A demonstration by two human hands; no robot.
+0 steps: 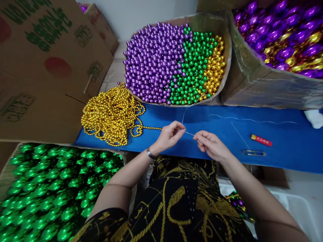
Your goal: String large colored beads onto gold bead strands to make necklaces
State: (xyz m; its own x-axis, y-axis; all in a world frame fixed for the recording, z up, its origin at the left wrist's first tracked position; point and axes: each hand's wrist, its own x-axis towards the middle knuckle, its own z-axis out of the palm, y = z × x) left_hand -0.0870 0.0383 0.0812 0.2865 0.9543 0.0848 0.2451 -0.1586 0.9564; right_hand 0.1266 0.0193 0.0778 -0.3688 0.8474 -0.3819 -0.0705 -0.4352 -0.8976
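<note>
Over the blue cloth, my left hand [171, 135] is closed in a pinch at the end of a gold bead strand [152, 127]. That strand trails left to a heap of gold bead chains [111, 116]. My right hand [210, 144] pinches one end of a thin pale strand [189, 133] stretched between both hands; whether it is thread or a needle I cannot tell. A fine white thread [183, 114] rises from the left fingers towards the rim of a bead box [227, 72]. Loose purple beads [153, 64], green beads [194, 64] and gold beads [214, 69] fill that box.
To the right on the blue cloth [285, 144] lie a red lighter [261, 140], small metal thread snips [253, 153] and a loose thread [252, 119]. Boxes of shiny purple and gold ornaments [285, 37] and green ornaments [60, 188] flank me. A large carton [50, 94] stands left.
</note>
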